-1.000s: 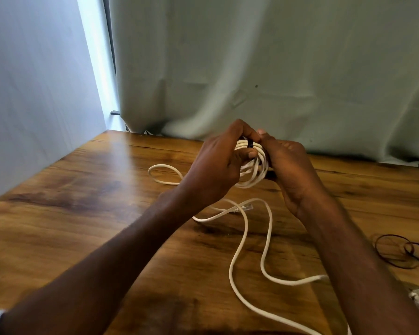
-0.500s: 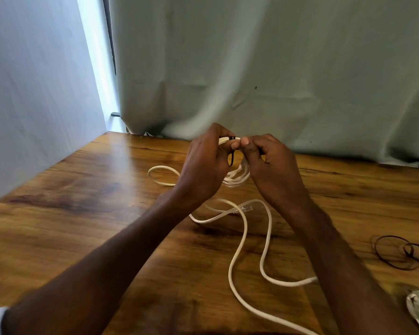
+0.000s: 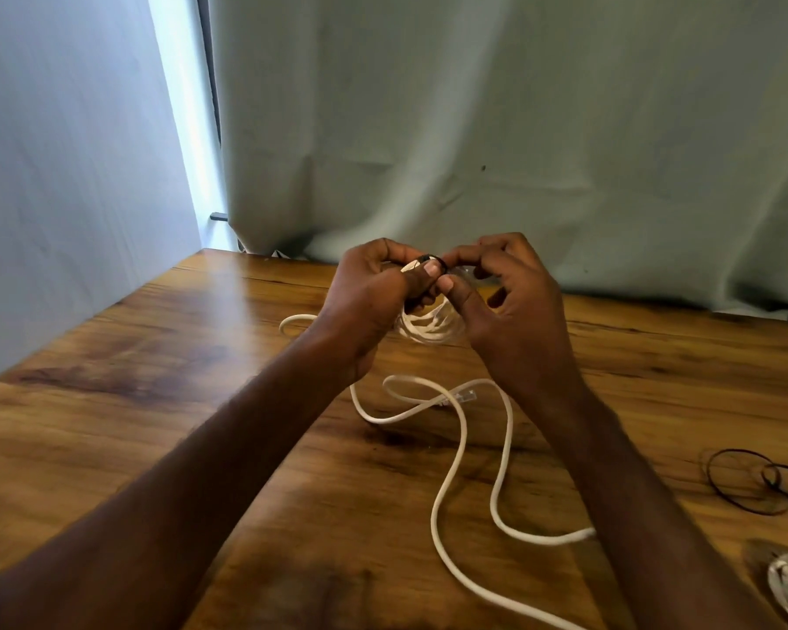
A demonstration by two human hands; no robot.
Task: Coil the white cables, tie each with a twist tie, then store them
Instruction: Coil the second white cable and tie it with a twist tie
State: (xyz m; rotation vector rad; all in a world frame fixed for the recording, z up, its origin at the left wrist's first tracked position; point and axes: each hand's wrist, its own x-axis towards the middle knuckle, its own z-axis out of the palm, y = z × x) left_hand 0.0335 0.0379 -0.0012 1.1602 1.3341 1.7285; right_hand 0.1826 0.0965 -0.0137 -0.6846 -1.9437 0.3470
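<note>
Nearby, a loose white cable [image 3: 462,452] snakes across the wooden table [image 3: 155,402], not yet coiled. Farther out, the coil [image 3: 431,327] hangs between both hands above the table. A second ago the left hand [image 3: 367,297] cupped it; now it and the right hand [image 3: 512,306] pinch the black twist tie [image 3: 433,260] at the top, so tying is probably underway.

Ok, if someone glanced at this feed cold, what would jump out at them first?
Both hands, the left hand and right hand, meet above the far middle of the wooden table, pinching a black twist tie atop a small white cable coil. Below them a loose white cable snakes toward the near edge. A spare black tie lies at the right.
</note>
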